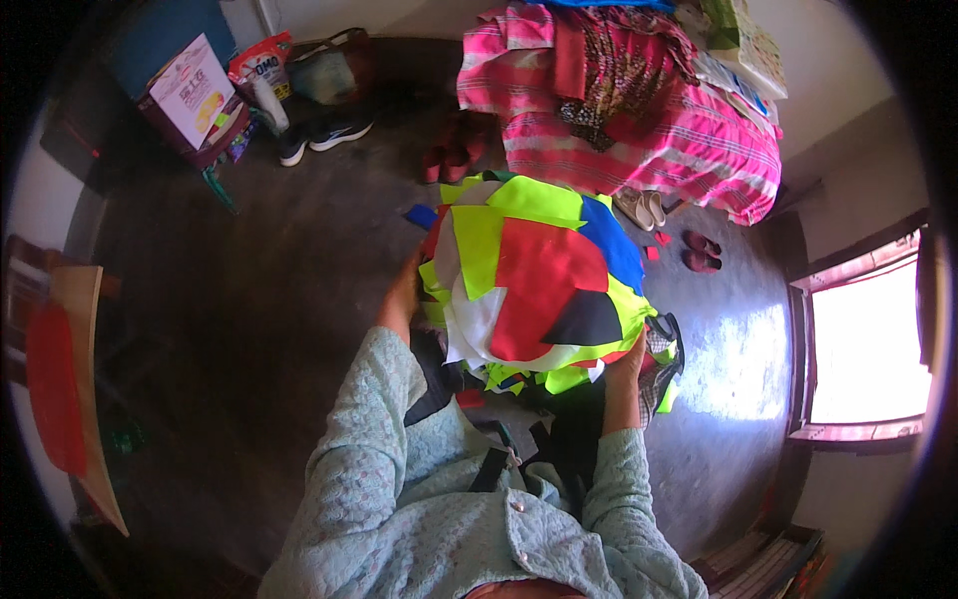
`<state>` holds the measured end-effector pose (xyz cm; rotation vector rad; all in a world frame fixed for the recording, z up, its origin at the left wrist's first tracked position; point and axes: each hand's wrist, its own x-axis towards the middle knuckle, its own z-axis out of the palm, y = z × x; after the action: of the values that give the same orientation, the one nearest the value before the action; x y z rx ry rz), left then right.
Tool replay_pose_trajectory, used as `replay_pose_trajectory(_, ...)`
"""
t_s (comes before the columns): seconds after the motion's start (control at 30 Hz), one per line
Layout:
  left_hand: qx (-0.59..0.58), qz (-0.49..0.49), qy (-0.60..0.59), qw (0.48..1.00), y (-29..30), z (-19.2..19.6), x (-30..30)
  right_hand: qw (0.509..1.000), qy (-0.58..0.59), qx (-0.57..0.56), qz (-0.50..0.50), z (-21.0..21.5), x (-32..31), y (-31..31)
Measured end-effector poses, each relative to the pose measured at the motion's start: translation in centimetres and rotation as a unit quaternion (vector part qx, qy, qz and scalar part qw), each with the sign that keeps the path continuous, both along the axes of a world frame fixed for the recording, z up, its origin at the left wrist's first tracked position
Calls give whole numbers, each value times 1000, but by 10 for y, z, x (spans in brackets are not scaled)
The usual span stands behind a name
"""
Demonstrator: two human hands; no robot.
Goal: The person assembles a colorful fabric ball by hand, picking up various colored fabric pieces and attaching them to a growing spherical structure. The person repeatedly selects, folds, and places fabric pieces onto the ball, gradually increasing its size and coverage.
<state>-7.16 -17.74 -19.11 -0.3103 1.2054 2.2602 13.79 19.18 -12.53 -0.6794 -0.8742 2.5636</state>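
While a heap of cloth scraps in neon yellow, red, blue, white and black is held up at the centre, it is clasped by the left hand at nine o'clock and the right hand at five o'clock. Scraps appear largely gathered; a few red bits remain on the floor at two o'clock. No container is seen beneath the bundle.

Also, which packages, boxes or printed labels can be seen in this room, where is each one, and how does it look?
Cardboard box: far left on the floor by the wall, tilted, white printed face with pink and yellow patches.
Pouch: just right of the box, red and white, soft and crumpled.
Bottle: in front of the pouch, slim, white, upright.
No screens or signs are visible.
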Motion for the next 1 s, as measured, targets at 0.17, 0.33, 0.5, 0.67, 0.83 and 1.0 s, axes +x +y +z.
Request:
replay_pose_trajectory(0.17,16,32,-38,999,7,20,9,998,56,-30,7,-2,2,1)
replay_pose_trajectory(0.33,13,47,-25,998,16,35,11,998,65,-20,-4,6,5,-3)
replay_pose_trajectory(0.5,15,29,5,999,3,9,1,997,68,-20,-10,3,6,-2)
replay_pose_trajectory(0.67,8,34,14,999,4,27,3,994,34,79,-63,3,11,-4)
replay_pose_trajectory(0.83,34,65,-43,996,0,36,2,996,32,72,-37,8,9,-4)
replay_pose_trajectory(1.0,32,92,72,993,23,109,14,999,36,14,-8,17,12,-3)
